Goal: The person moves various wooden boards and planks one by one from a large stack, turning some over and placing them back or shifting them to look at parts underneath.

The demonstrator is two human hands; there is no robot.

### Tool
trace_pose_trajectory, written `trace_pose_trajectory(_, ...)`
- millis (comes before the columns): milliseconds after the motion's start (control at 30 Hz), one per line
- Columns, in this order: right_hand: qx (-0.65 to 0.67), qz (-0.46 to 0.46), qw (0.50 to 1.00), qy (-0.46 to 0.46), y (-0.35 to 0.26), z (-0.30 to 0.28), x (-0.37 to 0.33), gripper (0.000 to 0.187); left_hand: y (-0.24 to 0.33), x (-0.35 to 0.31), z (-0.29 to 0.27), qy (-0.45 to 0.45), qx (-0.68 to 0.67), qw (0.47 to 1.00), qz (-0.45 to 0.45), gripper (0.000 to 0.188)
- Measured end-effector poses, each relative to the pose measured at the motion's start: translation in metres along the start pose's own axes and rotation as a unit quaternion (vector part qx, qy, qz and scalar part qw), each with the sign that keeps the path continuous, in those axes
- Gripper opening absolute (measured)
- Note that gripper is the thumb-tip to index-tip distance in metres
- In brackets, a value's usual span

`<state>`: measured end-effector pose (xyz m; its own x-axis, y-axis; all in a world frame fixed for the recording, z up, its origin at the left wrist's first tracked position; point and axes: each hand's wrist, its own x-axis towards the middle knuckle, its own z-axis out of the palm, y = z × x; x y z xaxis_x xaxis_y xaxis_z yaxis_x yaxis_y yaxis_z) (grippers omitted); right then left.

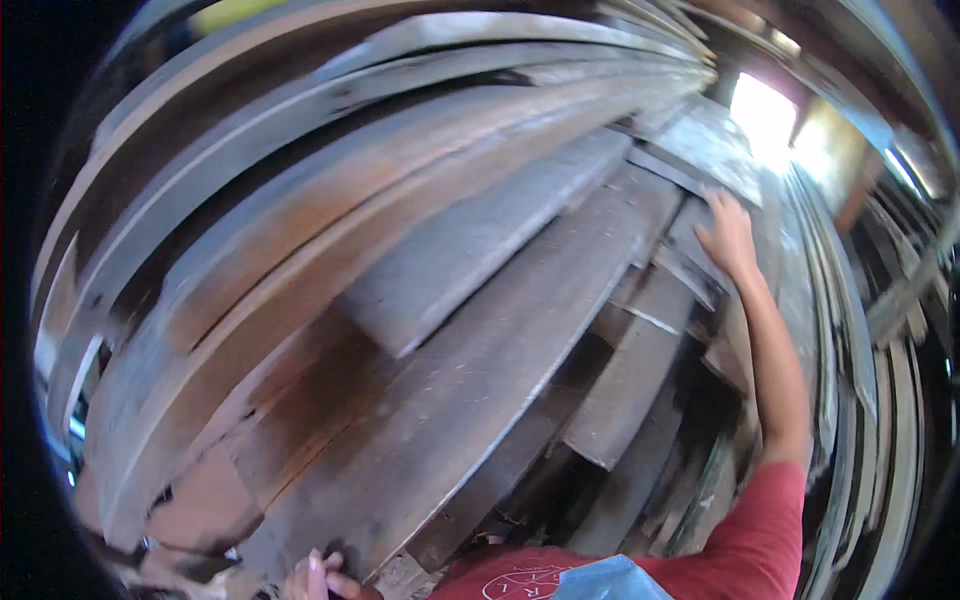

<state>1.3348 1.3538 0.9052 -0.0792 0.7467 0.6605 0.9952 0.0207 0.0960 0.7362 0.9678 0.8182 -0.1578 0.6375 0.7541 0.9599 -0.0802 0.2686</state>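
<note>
A long, wide dark brown plank (500,315) runs from the lower left up toward the upper right. My right hand (728,235) reaches far forward, with fingers stretched and thumb apart. It is over or against the far ends of boards, near a narrow grey strip of wood (665,168); contact is unclear. At the bottom edge, my left hand (322,580) is beside the near end of the wide plank. Only some of its fingers show, blurred, and any grip is hidden. A shorter grey-brown board (490,240) lies along the plank's left side.
Long boards (330,200) are stacked along the left. Shorter loose planks (625,390) lie unevenly right of the wide plank, with dark gaps between. More boards (830,300) line the right side. A bright opening (763,110) shows at the far end.
</note>
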Motion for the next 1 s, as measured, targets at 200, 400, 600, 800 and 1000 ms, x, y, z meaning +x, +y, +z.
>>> trace_pose_trajectory(200, 0.139, -0.187, 0.972, 0.001, -0.162, -0.085, -0.034, 0.049, -0.006, 0.011, 0.02, 0.141, -0.053, 0.988, 0.045, 0.03)
trace_pose_trajectory(400, 0.238, -0.284, 0.923, 0.104, -0.261, -0.152, -0.011, 0.047, -0.008, 0.012, 0.022, 0.197, -0.031, 0.979, 0.049, 0.028)
trace_pose_trajectory(600, 0.327, -0.355, 0.854, 0.195, -0.366, -0.207, 0.038, 0.053, -0.008, 0.012, 0.023, 0.193, -0.036, 0.98, 0.03, 0.03)
trace_pose_trajectory(800, 0.409, -0.385, 0.795, 0.23, -0.448, -0.257, 0.094, 0.068, -0.005, 0.016, 0.026, 0.237, -0.059, 0.97, 0.022, 0.029)
trace_pose_trajectory(1000, 0.372, -0.407, 0.833, 0.04, -0.474, -0.27, 0.094, 0.089, -0.005, 0.012, 0.024, 0.255, -0.05, 0.966, 0.008, 0.027)
